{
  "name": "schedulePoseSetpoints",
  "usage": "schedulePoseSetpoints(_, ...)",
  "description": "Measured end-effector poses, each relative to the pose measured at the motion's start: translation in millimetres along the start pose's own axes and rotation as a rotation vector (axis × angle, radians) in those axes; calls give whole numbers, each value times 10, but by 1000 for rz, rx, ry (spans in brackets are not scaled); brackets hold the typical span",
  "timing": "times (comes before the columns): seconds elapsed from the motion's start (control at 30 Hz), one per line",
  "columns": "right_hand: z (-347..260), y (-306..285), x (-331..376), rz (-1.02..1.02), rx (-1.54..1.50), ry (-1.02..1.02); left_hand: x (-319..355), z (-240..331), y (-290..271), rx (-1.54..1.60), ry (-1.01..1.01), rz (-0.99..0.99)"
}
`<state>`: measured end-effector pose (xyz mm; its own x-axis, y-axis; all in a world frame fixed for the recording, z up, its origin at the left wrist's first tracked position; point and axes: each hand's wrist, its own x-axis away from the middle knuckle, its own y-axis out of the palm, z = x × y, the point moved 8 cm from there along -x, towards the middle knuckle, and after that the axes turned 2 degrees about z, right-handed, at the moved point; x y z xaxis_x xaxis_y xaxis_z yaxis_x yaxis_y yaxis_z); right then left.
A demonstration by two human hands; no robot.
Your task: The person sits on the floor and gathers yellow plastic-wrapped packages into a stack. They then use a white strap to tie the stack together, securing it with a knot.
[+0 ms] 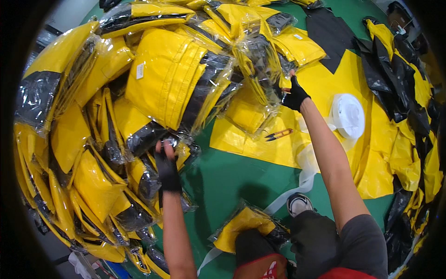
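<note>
Both my hands wear black fingerless gloves. My left hand [167, 169] has its fingers curled on the clear plastic at the lower edge of a large bagged pack [162, 76], which holds folded yellow-and-black sheet material and bears a small white label. Farther right and away from me, my right hand [294, 94] grips the plastic edge of another bagged yellow-and-black pack [260, 60], thumb and forefinger at its right side. A smaller yellow bagged pack [248, 111] lies just below it. How far the packs overlap is hidden by shiny plastic.
Many similar packs [95, 181] are heaped at left. Loose yellow sheeting [274, 146] bears an orange-and-black cutter [279, 135] and a white roll of strip [348, 116]. Black and yellow material [399, 83] piles up at right. One pack [244, 228] lies by my legs on the green floor [227, 179].
</note>
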<state>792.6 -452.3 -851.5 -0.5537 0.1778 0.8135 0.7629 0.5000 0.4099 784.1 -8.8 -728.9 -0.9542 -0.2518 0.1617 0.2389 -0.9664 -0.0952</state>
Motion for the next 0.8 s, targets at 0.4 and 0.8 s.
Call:
schedulePoseSetpoints(0.4,-163,56,-89,-38,372,-376,-442,127,811,515,-239,-332)
schedulePoseSetpoints(0.8,-277,201,1285,-1148,-92,-149,1064,1476,1422,-368,397,-436)
